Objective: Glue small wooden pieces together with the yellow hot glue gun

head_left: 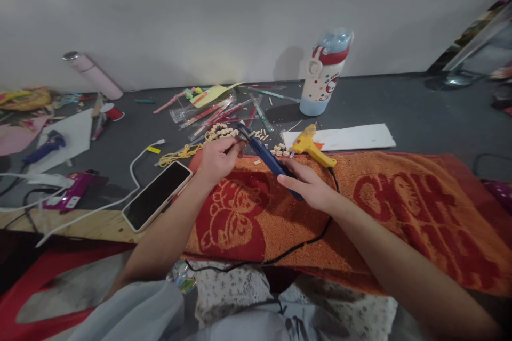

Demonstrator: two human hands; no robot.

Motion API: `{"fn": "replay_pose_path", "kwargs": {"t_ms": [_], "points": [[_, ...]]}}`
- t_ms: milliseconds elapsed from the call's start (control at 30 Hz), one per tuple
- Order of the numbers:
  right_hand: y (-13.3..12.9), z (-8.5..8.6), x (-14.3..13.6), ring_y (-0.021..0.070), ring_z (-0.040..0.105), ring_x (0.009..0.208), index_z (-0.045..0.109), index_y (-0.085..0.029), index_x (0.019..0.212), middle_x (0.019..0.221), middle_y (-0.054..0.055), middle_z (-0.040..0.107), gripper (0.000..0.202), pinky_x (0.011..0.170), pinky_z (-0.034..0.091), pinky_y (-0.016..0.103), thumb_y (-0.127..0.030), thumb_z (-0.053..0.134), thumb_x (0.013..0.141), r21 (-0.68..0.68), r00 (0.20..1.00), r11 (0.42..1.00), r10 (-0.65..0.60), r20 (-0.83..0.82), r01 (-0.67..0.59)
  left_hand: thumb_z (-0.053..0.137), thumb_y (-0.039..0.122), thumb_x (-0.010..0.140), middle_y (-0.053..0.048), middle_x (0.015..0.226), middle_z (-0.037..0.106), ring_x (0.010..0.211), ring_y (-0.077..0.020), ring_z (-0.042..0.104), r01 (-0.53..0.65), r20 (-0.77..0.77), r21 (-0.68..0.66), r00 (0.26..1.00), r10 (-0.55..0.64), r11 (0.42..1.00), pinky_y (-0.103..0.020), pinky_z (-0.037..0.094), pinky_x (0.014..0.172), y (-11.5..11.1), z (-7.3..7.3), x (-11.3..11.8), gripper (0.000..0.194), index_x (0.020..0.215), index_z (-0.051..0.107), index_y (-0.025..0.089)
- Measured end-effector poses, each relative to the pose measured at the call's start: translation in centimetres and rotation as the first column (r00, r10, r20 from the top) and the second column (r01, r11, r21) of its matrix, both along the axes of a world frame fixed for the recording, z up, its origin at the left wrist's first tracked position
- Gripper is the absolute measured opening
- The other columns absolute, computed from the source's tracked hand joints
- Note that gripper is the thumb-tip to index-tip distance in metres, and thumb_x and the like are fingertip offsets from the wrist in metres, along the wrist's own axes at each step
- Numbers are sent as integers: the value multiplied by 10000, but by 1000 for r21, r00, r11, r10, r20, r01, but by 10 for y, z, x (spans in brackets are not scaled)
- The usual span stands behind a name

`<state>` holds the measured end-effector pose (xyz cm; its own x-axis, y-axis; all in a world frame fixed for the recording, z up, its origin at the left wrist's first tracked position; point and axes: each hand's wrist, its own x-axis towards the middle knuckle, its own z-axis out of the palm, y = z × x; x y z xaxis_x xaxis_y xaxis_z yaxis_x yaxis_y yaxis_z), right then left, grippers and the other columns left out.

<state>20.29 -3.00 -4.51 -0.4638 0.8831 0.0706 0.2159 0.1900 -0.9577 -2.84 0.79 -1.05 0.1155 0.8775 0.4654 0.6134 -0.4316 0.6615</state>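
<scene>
My right hand (307, 184) is wrapped round the lower part of a long dark-blue hand tool (264, 153), which slants up to the left. Metal shows near its far end; its exact kind is unclear. My left hand (221, 159) is closed in a pinch beside that end, and whatever its fingers hold is hidden or too small to make out. Short cut wooden pieces (279, 149) lie scattered under and around the tool. Just right of the tool, a yellow glue gun (312, 145) rests partly on a white strip (360, 137).
An orange and red towel (304, 234) covers the front edge, crossed by a black cord (296, 248). A phone (158, 196), yellow string (180, 154), wrapped sticks (224, 112) and a white cable (134, 170) lie left. Behind stand a bottle (323, 80) and a pink flask (94, 74).
</scene>
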Motion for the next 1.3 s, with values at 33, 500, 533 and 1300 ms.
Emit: {"fn": "replay_pose_path", "kwargs": {"t_ms": [33, 500, 533, 1300], "points": [[0, 0, -1, 291, 601, 1139, 575, -188, 1246, 1233, 103, 663, 488, 1037, 420, 469, -513, 536, 883, -16, 1000, 1000, -3, -3, 3, 585, 258, 810, -2, 522, 614, 517, -125, 547, -4, -14, 7, 1000, 4, 1000, -256, 382, 546, 0, -1, 0, 290, 527, 603, 196], [0, 0, 0, 290, 573, 1200, 543, -188, 1274, 1283, 113, 638, 516, 1073, 394, 466, -545, 500, 904, 11, 1000, 1000, 2, 27, -2, 623, 274, 795, 10, 477, 597, 466, -110, 514, 6, 96, -94, 995, 3, 996, -249, 372, 515, 4, 0, 0, 276, 532, 614, 189], [0, 0, 0, 296, 563, 1220, 537, -184, 1289, 1305, 118, 627, 532, 1084, 386, 470, -547, 504, 901, 19, 999, 1000, 3, 32, -3, 634, 284, 788, 13, 464, 587, 444, -104, 495, 17, 131, -122, 991, -1, 992, -247, 367, 501, 4, 0, 0, 267, 540, 620, 186], [1, -2, 2, 315, 588, 1191, 547, -156, 1297, 1281, 131, 645, 556, 1052, 423, 478, -543, 498, 901, 87, 998, 996, 26, 62, -31, 734, 637, 639, 16, 424, 528, 328, -37, 376, 267, 394, -374, 913, -108, 888, -185, 253, 342, 9, 10, -7, 507, 593, 628, 143]]}}
